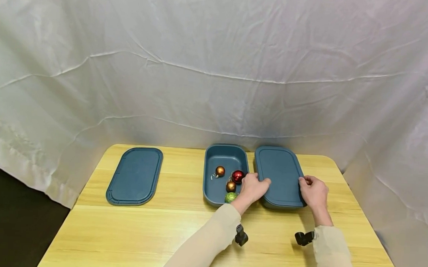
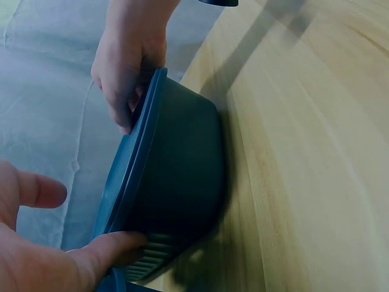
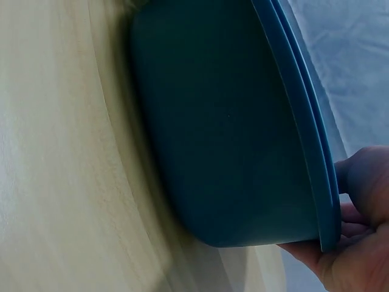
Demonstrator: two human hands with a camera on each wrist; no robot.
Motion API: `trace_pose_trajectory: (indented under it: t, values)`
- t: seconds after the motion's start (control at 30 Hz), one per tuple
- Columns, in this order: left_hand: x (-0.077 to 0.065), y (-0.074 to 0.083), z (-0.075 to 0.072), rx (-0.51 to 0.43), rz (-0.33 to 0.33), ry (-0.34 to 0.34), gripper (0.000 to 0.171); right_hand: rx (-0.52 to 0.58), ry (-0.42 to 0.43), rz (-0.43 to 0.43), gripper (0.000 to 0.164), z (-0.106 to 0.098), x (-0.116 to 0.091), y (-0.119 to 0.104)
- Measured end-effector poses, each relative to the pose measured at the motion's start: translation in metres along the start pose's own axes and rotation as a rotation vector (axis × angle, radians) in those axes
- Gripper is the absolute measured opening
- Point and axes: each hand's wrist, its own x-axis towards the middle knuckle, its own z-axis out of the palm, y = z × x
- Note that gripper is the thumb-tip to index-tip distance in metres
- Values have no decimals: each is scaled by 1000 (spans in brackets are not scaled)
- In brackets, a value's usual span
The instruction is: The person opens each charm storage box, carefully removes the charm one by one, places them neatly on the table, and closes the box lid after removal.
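Observation:
A blue lidded container (image 1: pixel 280 176) stands on the right of the table, its lid (image 1: pixel 279 164) lying over the top. My right hand (image 1: pixel 314 191) pinches the lid's right edge, thumb above and fingers under the rim. On the left side, my left hand (image 1: pixel 254 188) has a finger (image 2: pixel 115 243) at the rim, while the thumb (image 2: pixel 42 191) is raised apart from the lid. An open blue container (image 1: pixel 208 189) stands just left. Inside it lie a red bauble (image 1: pixel 238 176), two copper-coloured baubles (image 1: pixel 220 171) and a glittery green bauble (image 1: pixel 230 197), partly hidden by my left arm.
A second blue lid (image 1: pixel 135 176) lies flat on the left of the wooden table (image 1: pixel 141 234). Pale fabric (image 1: pixel 215 97) hangs behind the table's back edge and at both sides. The two containers stand close together.

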Motion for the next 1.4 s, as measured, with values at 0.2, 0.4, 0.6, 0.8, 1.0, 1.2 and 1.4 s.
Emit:
trace_pose_trajectory:
  t: [0.2,0.4,0.6,0.8,1.0,1.2,1.4]
  values:
    - [1,0,-3,-10,-11,-12,63,11,-6,11,37,0,-2,-4]
    - [-10,11,-13,-12,-18,-39,68,15,-6,18,39,1,-3,-5]
    - [-12,11,-12,-5,6,-59,66,24,6,22,40,1,-3,-4]
    - [-14,11,-10,11,30,-60,62,29,-5,29,43,-1,-4,-2]
    - [-16,12,-9,33,39,-41,56,29,-22,48,44,-5,-5,-4]
    - [-16,13,-13,24,52,-58,54,20,-23,44,46,-9,-5,-7]
    - [-14,13,-19,39,108,-29,50,16,-22,29,46,-12,-6,-12]
